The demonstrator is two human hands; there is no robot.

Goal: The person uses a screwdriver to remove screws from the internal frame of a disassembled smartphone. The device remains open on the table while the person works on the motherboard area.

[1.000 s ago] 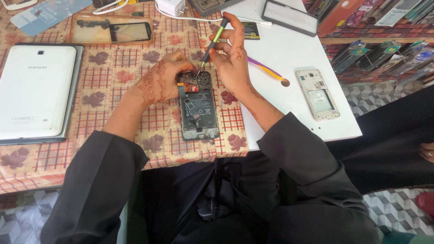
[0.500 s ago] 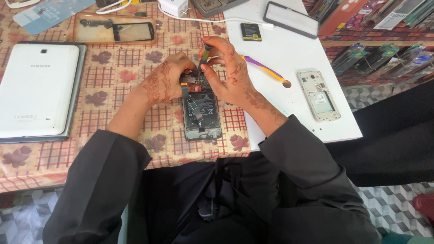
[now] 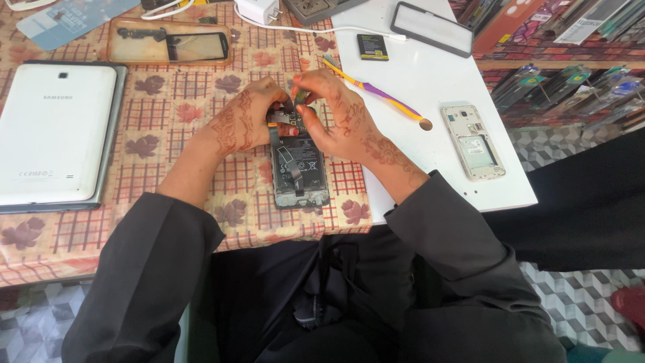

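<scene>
An opened phone (image 3: 299,171) with its back off lies on the checked tablecloth (image 3: 168,114), its battery and boards showing. My left hand (image 3: 242,124) pinches a small dark part at the phone's top end. Facing it, my right hand (image 3: 339,117) has its fingers closed on a thin tool with a green tip (image 3: 299,95), held at that same top end. The fingertips of both hands almost meet there and hide the spot under them.
A white tablet (image 3: 54,134) lies face down at the left. A yellow and purple toothbrush (image 3: 386,97), a bare phone frame (image 3: 474,141) and a small battery (image 3: 371,47) lie on the white board (image 3: 437,74). A glass screen panel (image 3: 171,40) lies behind.
My right hand came down from a raised position, bringing the tool to the phone's top end. Both hands have drawn close together there. The phone has stayed in place.
</scene>
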